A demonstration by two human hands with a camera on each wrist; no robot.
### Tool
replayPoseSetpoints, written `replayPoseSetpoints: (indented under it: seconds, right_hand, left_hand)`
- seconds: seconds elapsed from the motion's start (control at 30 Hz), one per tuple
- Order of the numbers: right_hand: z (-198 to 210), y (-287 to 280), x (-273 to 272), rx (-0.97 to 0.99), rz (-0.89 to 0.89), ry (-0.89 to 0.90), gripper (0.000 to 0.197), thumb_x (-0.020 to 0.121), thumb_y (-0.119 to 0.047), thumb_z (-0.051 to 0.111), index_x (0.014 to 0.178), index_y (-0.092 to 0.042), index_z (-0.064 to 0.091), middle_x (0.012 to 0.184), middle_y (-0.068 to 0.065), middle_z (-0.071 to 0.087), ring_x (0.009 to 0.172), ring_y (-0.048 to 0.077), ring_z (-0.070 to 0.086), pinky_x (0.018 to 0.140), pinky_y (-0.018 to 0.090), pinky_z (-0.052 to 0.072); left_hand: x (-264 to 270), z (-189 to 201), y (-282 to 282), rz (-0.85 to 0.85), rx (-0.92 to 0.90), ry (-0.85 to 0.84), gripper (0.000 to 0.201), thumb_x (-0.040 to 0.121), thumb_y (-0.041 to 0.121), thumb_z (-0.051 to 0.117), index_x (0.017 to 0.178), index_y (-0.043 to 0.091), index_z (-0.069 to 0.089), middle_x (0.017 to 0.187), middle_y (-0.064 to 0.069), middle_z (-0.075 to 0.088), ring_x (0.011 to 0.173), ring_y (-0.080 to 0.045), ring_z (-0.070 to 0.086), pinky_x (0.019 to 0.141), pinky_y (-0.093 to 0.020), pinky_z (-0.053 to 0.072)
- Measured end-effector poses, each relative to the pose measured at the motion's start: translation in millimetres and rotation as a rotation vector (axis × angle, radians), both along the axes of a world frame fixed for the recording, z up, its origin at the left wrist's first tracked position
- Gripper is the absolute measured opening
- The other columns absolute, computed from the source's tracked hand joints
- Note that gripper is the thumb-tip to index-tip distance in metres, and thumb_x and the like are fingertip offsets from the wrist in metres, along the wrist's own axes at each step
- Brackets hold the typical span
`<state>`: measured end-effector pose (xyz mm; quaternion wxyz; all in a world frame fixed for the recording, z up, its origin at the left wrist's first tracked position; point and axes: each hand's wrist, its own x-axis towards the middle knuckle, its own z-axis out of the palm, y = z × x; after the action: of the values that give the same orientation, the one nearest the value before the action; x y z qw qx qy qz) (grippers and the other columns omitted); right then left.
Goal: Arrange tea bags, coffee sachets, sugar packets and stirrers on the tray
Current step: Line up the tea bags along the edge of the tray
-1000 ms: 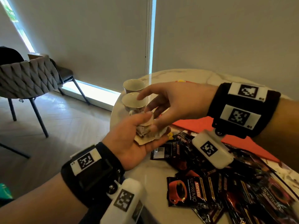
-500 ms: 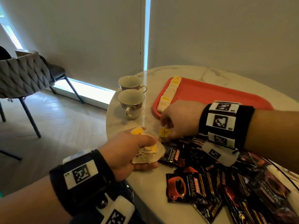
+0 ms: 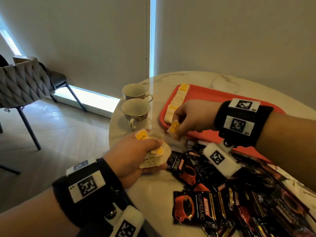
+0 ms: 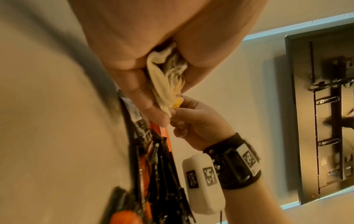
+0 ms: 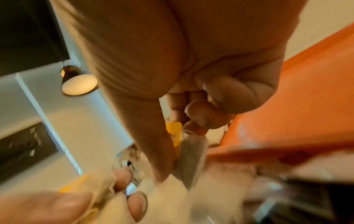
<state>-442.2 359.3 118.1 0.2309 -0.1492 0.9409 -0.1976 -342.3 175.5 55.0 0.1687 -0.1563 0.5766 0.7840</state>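
the far and right part of the red tray point(image 3: 222, 98) lies bare. tea bags point(image 3: 177, 100) line its left edge, two cups point(image 3: 136, 110) stand just left, coffee sachets point(image 3: 222, 194) crowd its near edge.

We get daylight from a bright strip at the blind's foot point(image 3: 89, 98) and a narrow gap between blinds point(image 3: 152, 36); both blow out. The room is otherwise dim, and the bench point(image 3: 153, 190) carries a pale glare streak. Head view bends at the edges. Wrist views run warm and soft: the left hand point(image 4: 134, 45) and right hand point(image 5: 191, 53) fill them, blurred up close. A ceiling lamp point(image 5: 78, 81) glows white.
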Motion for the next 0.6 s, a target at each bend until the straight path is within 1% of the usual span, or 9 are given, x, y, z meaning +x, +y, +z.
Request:
replayPoseSetpoints:
  seconds: [0.07, 0.13, 0.2, 0.27, 0.33, 0.4, 0.43, 0.53, 0.6]
  right_hand:
    - [5, 10, -4, -0.165, -0.081, 0.003, 0.031, 0.068, -0.038, 0.092, 0.082, -0.018, 0.074, 0.068, -0.003, 0.059, 0.062, 0.014, 0.047, 0.051, 0.027, 0.039]
    - [9, 20, -7, -0.343, -0.157, 0.037, 0.03, 0.072, -0.034, 0.089, 0.082, -0.013, 0.071, 0.075, 0.003, 0.061, 0.067, 0.014, 0.051, 0.057, 0.029, 0.043]
    - [13, 29, -10, -0.579, -0.235, 0.03, 0.021, 0.08, -0.022, 0.084, 0.083, -0.011, 0.066, 0.085, 0.009, 0.065, 0.077, 0.017, 0.06, 0.065, 0.031, 0.051]
    - [15, 39, -14, -0.863, -0.307, -0.029, 0.018, 0.084, -0.01, 0.078, 0.081, -0.013, 0.061, 0.09, 0.015, 0.066, 0.081, 0.023, 0.065, 0.067, 0.032, 0.056]
    - [16, 49, -20, -1.074, -0.384, -0.023, 0.019, 0.085, -0.007, 0.075, 0.081, -0.016, 0.059, 0.084, 0.012, 0.067, 0.075, 0.023, 0.067, 0.065, 0.032, 0.058]
    - [17, 57, -26, -1.187, -0.441, 0.036, 0.017, 0.088, -0.009, 0.073, 0.083, -0.017, 0.059, 0.071, 0.002, 0.068, 0.062, 0.014, 0.068, 0.058, 0.027, 0.054]
    - [17, 61, -30, -1.226, -0.464, 0.061, 0.016, 0.089, -0.011, 0.073, 0.084, -0.017, 0.059, 0.067, -0.001, 0.069, 0.058, 0.01, 0.067, 0.056, 0.025, 0.051]
    - [15, 70, -41, -1.291, -0.537, 0.117, 0.014, 0.088, -0.015, 0.075, 0.085, -0.018, 0.062, 0.066, 0.0, 0.067, 0.055, 0.009, 0.066, 0.051, 0.023, 0.046]
    - [10, 75, -49, -1.305, -0.569, 0.126, 0.018, 0.087, -0.016, 0.077, 0.079, -0.019, 0.062, 0.068, 0.001, 0.062, 0.054, 0.01, 0.061, 0.049, 0.024, 0.045]
  left_hand:
    - [-7, 8, 5, 0.013, 0.016, 0.055, 0.019, 0.097, 0.002, 0.066, 0.115, 0.009, 0.067, 0.105, -0.02, 0.075, 0.079, -0.031, 0.076, 0.057, -0.039, 0.062]
    - [-14, 18, 12, -0.005, 0.033, 0.141, 0.014, 0.098, 0.002, 0.063, 0.107, 0.012, 0.067, 0.097, -0.016, 0.075, 0.075, -0.027, 0.076, 0.057, -0.038, 0.061]
    - [-25, 28, 25, -0.015, 0.039, 0.205, 0.015, 0.099, 0.001, 0.061, 0.101, 0.016, 0.067, 0.086, -0.01, 0.076, 0.068, -0.022, 0.075, 0.056, -0.037, 0.061]
    - [-40, 35, 42, 0.017, 0.023, 0.244, 0.017, 0.099, 0.001, 0.061, 0.102, 0.016, 0.068, 0.079, -0.007, 0.076, 0.064, -0.019, 0.075, 0.055, -0.036, 0.061]
    - [-58, 41, 60, 0.056, 0.027, 0.253, 0.017, 0.099, 0.003, 0.062, 0.111, 0.013, 0.068, 0.09, -0.013, 0.076, 0.064, -0.021, 0.074, 0.054, -0.035, 0.06]
    - [-78, 44, 77, 0.087, 0.039, 0.247, 0.019, 0.099, 0.005, 0.063, 0.116, 0.012, 0.067, 0.108, -0.019, 0.073, 0.071, -0.023, 0.074, 0.057, -0.036, 0.061]
    - [-88, 46, 84, 0.106, 0.046, 0.248, 0.017, 0.099, 0.005, 0.063, 0.113, 0.012, 0.067, 0.109, -0.019, 0.072, 0.074, -0.025, 0.073, 0.058, -0.036, 0.061]
    - [-116, 51, 106, 0.146, 0.061, 0.268, 0.012, 0.097, 0.004, 0.062, 0.099, 0.015, 0.068, 0.088, -0.012, 0.073, 0.065, -0.021, 0.071, 0.058, -0.035, 0.062]
    - [-133, 54, 118, 0.178, 0.056, 0.285, 0.012, 0.097, 0.005, 0.062, 0.093, 0.015, 0.068, 0.08, -0.01, 0.072, 0.062, -0.021, 0.071, 0.058, -0.034, 0.061]
